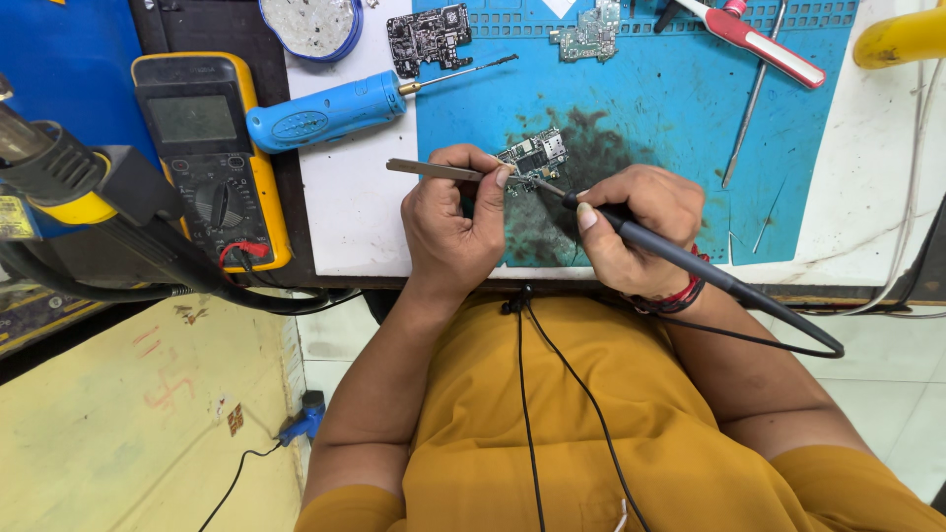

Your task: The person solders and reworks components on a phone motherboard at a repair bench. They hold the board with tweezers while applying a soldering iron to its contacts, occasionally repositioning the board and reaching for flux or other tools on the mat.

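Note:
A small green circuit board (533, 155) lies on a blue work mat (670, 108), over a dark scorched patch. My left hand (451, 219) grips metal tweezers (431, 169), their tips reaching the board's near edge. My right hand (639, 227) holds a black soldering iron (680, 258) like a pen, its tip touching the board from the right. The iron's cable loops off past my right wrist.
A blue-handled screwdriver (330, 108) and a yellow multimeter (209, 148) lie to the left. Two more circuit boards (428, 35) (589, 33), a round tin (311, 24) and a red-and-white tool (759, 41) sit at the back. A hot-air nozzle (59, 172) juts in at left.

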`<state>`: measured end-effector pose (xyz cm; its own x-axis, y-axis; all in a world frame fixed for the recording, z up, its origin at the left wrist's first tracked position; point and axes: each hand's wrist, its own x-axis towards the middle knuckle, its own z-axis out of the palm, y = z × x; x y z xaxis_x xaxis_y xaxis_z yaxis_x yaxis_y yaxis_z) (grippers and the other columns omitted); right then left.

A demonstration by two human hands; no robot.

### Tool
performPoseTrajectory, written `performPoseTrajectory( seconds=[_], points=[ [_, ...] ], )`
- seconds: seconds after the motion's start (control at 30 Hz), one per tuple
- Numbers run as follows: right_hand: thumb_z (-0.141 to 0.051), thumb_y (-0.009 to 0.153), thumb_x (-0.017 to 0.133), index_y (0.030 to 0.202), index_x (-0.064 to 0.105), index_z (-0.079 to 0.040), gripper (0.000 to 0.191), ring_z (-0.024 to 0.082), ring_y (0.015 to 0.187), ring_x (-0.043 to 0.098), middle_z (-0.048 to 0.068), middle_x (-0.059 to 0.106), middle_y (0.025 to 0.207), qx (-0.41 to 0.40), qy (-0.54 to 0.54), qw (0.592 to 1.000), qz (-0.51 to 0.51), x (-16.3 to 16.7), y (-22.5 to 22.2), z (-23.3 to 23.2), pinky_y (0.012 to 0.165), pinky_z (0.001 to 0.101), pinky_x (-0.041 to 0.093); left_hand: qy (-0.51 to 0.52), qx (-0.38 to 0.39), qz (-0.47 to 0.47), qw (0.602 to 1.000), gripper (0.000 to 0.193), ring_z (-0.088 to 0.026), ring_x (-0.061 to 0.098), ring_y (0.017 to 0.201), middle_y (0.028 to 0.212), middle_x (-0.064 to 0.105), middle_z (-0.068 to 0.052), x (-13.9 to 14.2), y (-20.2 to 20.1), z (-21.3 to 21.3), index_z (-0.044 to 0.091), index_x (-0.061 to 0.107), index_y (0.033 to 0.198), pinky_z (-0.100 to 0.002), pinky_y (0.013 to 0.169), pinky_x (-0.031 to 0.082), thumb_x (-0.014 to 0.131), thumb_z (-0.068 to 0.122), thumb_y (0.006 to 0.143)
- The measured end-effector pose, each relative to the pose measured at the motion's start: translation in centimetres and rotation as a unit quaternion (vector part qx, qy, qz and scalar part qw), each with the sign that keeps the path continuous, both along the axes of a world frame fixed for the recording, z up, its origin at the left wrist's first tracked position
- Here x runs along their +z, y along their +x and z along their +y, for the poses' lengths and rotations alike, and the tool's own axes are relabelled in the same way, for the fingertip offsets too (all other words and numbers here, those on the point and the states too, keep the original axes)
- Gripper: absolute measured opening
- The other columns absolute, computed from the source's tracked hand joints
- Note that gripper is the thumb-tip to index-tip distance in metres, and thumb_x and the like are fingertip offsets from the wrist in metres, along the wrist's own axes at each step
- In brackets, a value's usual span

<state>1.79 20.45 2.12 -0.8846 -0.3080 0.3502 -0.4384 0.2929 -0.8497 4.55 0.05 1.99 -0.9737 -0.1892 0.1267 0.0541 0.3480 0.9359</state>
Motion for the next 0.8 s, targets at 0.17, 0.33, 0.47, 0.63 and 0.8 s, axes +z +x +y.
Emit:
performPoseTrajectory(
  seconds=[0.17,0.33,0.47,0.63,0.8],
  points=[
    [-0.003,0.089,0.071,0.089,0.065,-0.001,0.007,0.025,0.064,0.066,0.012,0.068,0.08,0.001,-0.001,1.0,-0.001,-0.03,0.01,0.02,0.06,0.0319,0.049,-0.005,0.001,0.004,1.0,0.012,-0.01,0.067,0.076,0.092,0.069,-0.006,0.0,0.0,0.05,0.001,0.061,0.107,-0.024,0.068,0.054,0.071,0.005,0.102],
    [-0.004,0.089,0.071,0.09,0.064,-0.001,0.007,0.025,0.065,0.066,0.013,0.069,0.083,0.002,0.001,1.0,0.004,-0.04,0.02,0.06,0.062,0.0318,0.05,-0.001,0.0,-0.002,1.0,0.012,-0.009,0.067,0.075,0.09,0.07,-0.005,-0.01,0.0,0.0,0.001,0.061,0.107,-0.024,0.067,0.053,0.072,0.005,0.102],
    [-0.003,0.089,0.072,0.091,0.066,0.0,0.007,0.025,0.064,0.066,0.013,0.068,0.082,-0.003,0.002,1.0,0.005,-0.07,0.05,0.0,0.061,0.0318,0.05,-0.002,-0.001,0.006,1.0,0.012,-0.01,0.068,0.077,0.093,0.07,-0.006,-0.02,0.0,0.01,0.001,0.061,0.107,-0.024,0.069,0.054,0.071,0.005,0.103],
    [-0.003,0.089,0.072,0.091,0.066,0.0,0.007,0.025,0.063,0.065,0.013,0.068,0.082,-0.016,0.005,1.0,0.006,-0.07,0.06,-0.03,0.06,0.0322,0.049,0.001,-0.001,0.012,1.0,0.012,-0.01,0.068,0.078,0.093,0.069,-0.006,-0.03,-0.03,0.06,0.001,0.06,0.107,-0.024,0.07,0.055,0.071,0.005,0.103],
    [-0.003,0.089,0.072,0.09,0.065,-0.001,0.008,0.025,0.065,0.066,0.012,0.068,0.082,-0.005,0.004,1.0,0.006,-0.02,0.05,-0.05,0.061,0.0322,0.049,-0.002,0.0,0.003,1.0,0.012,-0.009,0.067,0.076,0.09,0.069,-0.005,0.03,-0.04,0.02,0.001,0.061,0.107,-0.024,0.068,0.053,0.072,0.005,0.102]
  ],
)
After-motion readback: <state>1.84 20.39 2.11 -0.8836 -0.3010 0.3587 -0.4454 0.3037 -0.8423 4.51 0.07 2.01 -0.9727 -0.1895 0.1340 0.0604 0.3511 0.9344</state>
